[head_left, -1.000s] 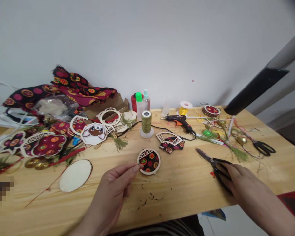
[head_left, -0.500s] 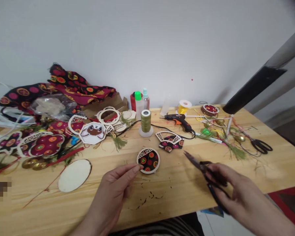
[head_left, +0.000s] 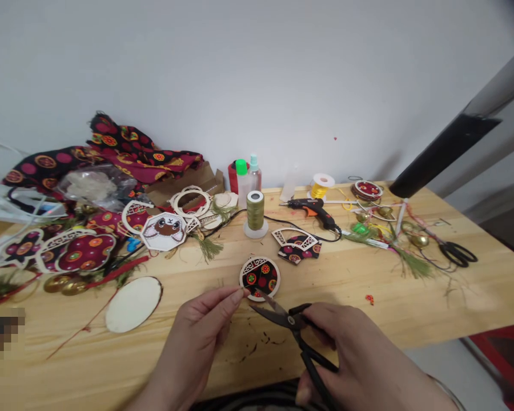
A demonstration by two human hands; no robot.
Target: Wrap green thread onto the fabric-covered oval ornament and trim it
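My left hand (head_left: 205, 325) is closed in a pinch over the lower left edge of a round wooden-framed ornament (head_left: 263, 275) with dark flower-print fabric. A tiny red bit shows at the fingertips, but what they hold is too small to make out. My right hand (head_left: 346, 337) is wrapped around the black handles of a pair of scissors (head_left: 290, 321). The scissor blades are spread and point left, close to my left fingertips and overlapping the ornament's lower edge in view. Behind lies a fan-shaped wooden frame (head_left: 295, 237) on patterned fabric.
A green thread spool (head_left: 255, 214) and a glue gun (head_left: 310, 210) stand and lie beyond. Ornaments and crumpled fabric (head_left: 132, 148) crowd the left. An oval white disc (head_left: 133, 305) lies nearer. Another pair of scissors (head_left: 458, 254) is at right, and a small red scrap (head_left: 369, 299) nearby.
My right hand has brought the scissors left to my left fingertips, and their blades have opened. A small red scrap now shows on the table at right. My left hand stays pinched.
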